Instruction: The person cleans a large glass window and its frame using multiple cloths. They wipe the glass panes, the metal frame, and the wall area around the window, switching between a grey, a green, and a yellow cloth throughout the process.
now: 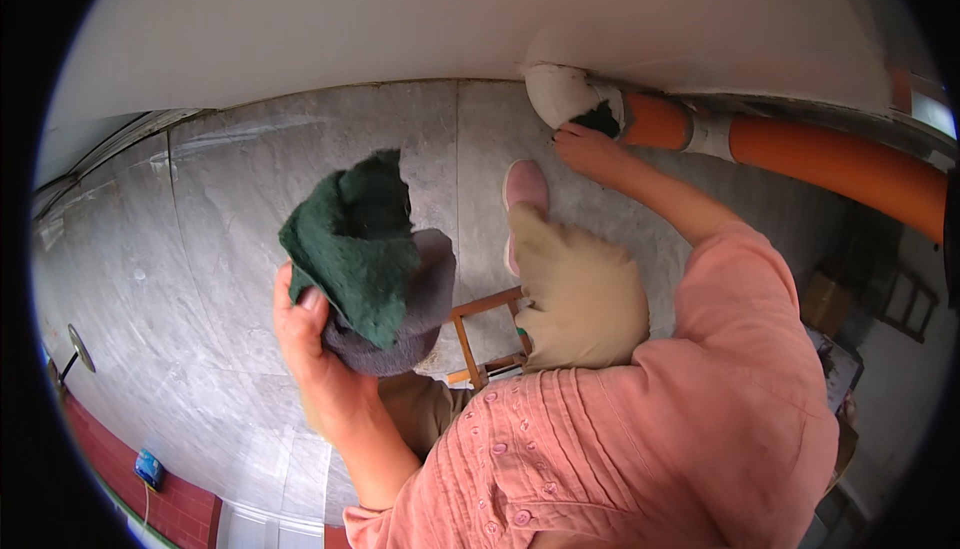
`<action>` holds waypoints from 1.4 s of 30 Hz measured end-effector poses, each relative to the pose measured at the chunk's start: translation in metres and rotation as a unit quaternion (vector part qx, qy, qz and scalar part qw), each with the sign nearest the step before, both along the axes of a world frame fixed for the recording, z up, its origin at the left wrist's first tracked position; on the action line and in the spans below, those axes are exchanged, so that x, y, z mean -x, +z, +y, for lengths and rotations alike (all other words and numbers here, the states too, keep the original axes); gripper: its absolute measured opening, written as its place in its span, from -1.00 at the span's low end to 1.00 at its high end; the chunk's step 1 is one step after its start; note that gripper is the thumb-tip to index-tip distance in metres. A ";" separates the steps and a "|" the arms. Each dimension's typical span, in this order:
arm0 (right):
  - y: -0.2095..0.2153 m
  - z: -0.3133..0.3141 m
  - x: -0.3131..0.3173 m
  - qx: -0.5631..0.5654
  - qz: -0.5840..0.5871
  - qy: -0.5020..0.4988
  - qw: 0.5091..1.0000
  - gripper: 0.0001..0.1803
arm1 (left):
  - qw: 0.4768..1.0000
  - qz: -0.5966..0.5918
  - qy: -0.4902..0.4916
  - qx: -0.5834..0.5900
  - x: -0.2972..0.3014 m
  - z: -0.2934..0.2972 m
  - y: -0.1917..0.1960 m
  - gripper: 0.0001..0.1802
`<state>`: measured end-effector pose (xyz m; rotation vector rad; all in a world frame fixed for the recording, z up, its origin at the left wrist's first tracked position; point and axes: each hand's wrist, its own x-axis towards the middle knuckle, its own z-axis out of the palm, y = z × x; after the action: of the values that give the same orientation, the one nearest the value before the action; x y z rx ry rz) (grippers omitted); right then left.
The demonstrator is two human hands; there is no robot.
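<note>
Left hand point(318, 334): it is closed on a green cloth point(360, 244), thumb in front; a grey cloth point(432, 289) is bunched behind it.
Right hand point(590, 152): its fingers are at a dark cloth piece point(601, 120); I cannot tell whether they pinch it.
Dark piece: it lies against the white pipe elbow point(556, 92), beside the orange pipe point(835, 167).
Good handling: in my judgement, even pressure should follow the curve, with the piece kept flat.
Below: a wooden frame point(462, 347) and a pink shoe point(526, 185).
</note>
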<state>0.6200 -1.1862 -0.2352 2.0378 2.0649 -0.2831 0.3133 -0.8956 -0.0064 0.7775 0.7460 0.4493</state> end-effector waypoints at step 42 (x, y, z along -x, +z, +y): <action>0.006 -0.012 -0.003 -0.270 -0.071 -0.396 0.875 -0.71 | 0.994 0.109 0.016 0.003 -0.034 -0.031 0.002 -0.52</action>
<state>0.6227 -1.1981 -0.2295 3.0530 1.1847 0.3641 0.3473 -0.9266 -0.0048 0.8176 0.9639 0.3949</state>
